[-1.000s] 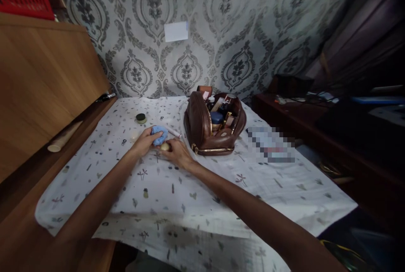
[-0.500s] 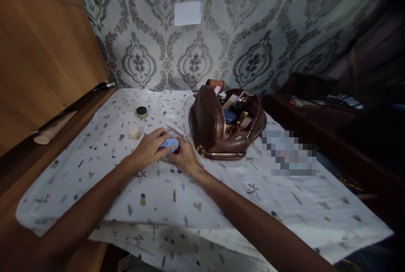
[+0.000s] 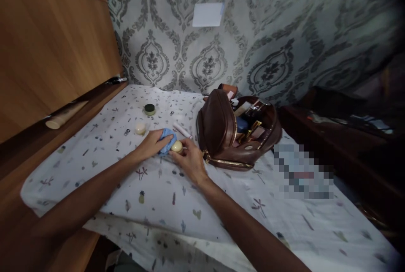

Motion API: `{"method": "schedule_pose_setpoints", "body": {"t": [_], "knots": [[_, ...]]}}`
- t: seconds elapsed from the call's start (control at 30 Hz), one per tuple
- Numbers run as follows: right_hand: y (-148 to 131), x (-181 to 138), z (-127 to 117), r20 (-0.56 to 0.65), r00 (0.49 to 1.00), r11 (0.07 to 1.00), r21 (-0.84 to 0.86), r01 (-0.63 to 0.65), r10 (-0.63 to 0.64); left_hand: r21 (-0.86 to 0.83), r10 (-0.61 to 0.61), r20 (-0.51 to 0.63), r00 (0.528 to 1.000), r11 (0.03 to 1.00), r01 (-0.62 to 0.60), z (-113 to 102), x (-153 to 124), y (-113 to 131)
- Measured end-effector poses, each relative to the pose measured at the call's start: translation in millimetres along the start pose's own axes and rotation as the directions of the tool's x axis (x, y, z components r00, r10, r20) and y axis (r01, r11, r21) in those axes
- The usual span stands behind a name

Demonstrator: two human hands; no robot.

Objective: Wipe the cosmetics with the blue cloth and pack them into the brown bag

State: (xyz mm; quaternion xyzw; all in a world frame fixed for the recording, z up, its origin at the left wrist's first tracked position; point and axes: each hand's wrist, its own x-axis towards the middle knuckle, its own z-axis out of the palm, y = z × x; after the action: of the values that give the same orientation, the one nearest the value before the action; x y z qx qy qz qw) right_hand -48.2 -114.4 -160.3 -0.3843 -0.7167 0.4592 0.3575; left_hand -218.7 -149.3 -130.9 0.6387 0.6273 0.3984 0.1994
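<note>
My left hand [image 3: 154, 142] is closed around a crumpled blue cloth [image 3: 167, 141]. In my right hand [image 3: 192, 160] I hold a small round cream-coloured jar [image 3: 176, 147], pinched between thumb and fingers, with the cloth right against its left side. Just beyond my hands a slim white tube [image 3: 182, 130] lies on the printed cloth. To the left sits another pale round jar [image 3: 140, 128], and farther back stands a low jar with a dark lid [image 3: 149, 109].
A brown leather bag [image 3: 218, 124], unzipped and full of cosmetics, stands right of my hands. Behind it is a blurred-out patch [image 3: 303, 172] on the patterned tablecloth [image 3: 152, 225]. A wooden cabinet [image 3: 57, 44] borders the left; the papered wall [image 3: 177, 52] closes the back.
The cloth has come off the top of the jar, which now shows in my right hand. My hands have moved slightly apart. The whole view has shifted, moving the scene rightward.
</note>
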Motion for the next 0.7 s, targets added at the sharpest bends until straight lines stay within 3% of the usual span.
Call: {"method": "schedule_pose_setpoints", "body": {"t": [0.13, 0.37, 0.57, 0.7], "knots": [[7, 2, 3, 0.038, 0.998, 0.988, 0.149, -0.051, 0.046, -0.154, -0.076, 0.02, 0.997, 0.985, 0.078, 4, 0, -3], [1, 5, 2, 0.121, 0.99, 0.911, 0.394, -0.12, 0.078, -0.403, -0.254, 0.099, 0.962, 0.874, 0.272, 5, 0, -9], [2, 8, 2, 0.03, 0.989, 0.894, 0.424, -0.146, 0.147, -0.426, -0.191, 0.125, 0.974, 0.876, 0.227, 7, -1, -11], [5, 10, 3, -0.015, 0.988, 0.885, 0.446, -0.132, 0.155, -0.431, -0.061, 0.186, 0.981, 0.892, 0.137, 3, -2, -5]]}}
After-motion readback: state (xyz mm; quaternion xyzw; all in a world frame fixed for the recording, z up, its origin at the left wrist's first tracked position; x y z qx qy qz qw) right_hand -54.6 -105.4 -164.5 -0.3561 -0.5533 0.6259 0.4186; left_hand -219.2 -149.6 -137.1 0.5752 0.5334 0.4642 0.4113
